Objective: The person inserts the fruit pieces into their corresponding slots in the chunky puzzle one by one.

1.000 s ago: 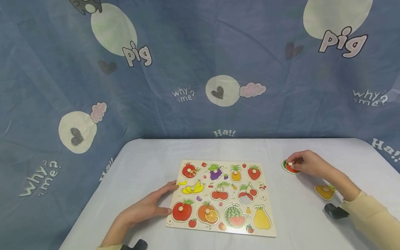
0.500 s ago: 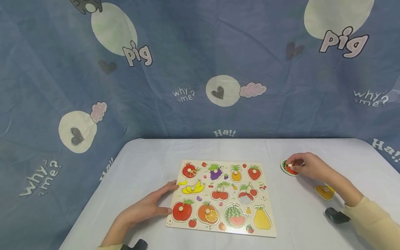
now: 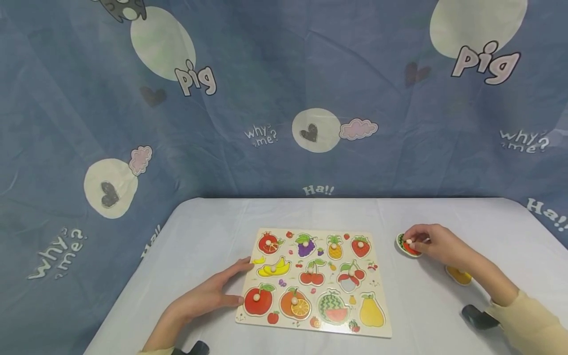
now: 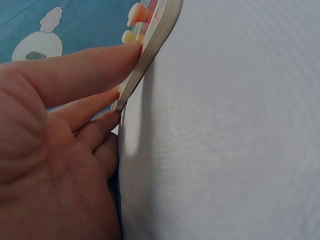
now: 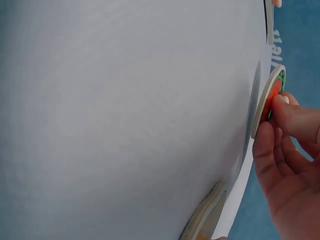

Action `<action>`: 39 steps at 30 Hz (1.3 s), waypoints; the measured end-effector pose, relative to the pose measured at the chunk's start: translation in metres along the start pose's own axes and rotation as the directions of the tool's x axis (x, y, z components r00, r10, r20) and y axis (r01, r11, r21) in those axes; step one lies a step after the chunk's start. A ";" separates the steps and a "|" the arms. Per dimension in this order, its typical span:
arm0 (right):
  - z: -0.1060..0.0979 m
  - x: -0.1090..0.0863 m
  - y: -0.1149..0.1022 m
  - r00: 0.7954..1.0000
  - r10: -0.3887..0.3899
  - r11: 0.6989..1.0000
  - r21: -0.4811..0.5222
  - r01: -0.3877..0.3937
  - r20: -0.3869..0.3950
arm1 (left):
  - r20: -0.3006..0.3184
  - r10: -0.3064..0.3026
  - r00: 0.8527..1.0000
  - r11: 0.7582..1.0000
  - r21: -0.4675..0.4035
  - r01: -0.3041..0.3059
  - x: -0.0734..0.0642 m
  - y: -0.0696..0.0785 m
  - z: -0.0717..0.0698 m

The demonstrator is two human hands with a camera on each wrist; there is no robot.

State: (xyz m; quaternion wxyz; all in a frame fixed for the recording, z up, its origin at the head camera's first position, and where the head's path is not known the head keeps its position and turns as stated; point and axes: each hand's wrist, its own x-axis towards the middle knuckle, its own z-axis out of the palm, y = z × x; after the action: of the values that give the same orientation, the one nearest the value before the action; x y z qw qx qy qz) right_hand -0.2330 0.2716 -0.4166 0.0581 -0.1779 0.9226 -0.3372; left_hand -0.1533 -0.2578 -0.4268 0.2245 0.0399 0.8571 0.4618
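Observation:
My right hand (image 3: pixel 432 241) pinches the small knob of a watermelon puzzle piece (image 3: pixel 403 246), right of the board. In the right wrist view the watermelon piece (image 5: pixel 266 102) is tilted, and its shadow falls on the white cloth beside it. My left hand (image 3: pixel 208 293) lies at the left edge of a wooden fruit puzzle board (image 3: pixel 310 298), its thumb and fingers extended to touch the rim. The left wrist view shows the thumb (image 4: pixel 95 70) against the board's edge (image 4: pixel 152 55). Most fruits on the board carry knobs; its watermelon picture (image 3: pixel 334 306) and pear picture (image 3: pixel 372 310) show none.
A yellow pear piece (image 3: pixel 459 276) lies on the white tablecloth (image 3: pixel 426 305), partly hidden by my right forearm. Dark wrist devices sit under both wrists, the right one (image 3: pixel 478 317) close to the cloth. A blue printed curtain (image 3: pixel 275 74) hangs behind the table.
The right hand and the watermelon piece have shifted slightly to the left and nearer to me. My left hand and the board stay put.

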 end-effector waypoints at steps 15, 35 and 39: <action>0.003 -0.008 -0.010 0.993 -0.066 0.998 -0.012 0.066 -0.100 | 0.014 0.025 1.000 1.000 0.007 -0.025 -0.001 0.001 -0.002; 0.009 -0.012 -0.033 0.991 -0.093 0.995 0.021 0.095 -0.092 | 0.001 -0.010 1.000 1.000 0.006 0.010 0.001 0.002 0.000; 0.010 -0.014 -0.038 0.991 -0.089 0.995 0.044 0.094 -0.096 | 0.000 -0.012 1.000 1.000 0.006 0.012 0.000 0.003 0.000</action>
State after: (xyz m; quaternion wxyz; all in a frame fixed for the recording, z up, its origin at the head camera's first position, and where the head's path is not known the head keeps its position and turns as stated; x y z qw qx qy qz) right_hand -0.2071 0.2440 -0.4004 0.0034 -0.2027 0.9068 -0.3696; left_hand -0.1535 -0.2561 -0.4246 0.2273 0.0353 0.8588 0.4577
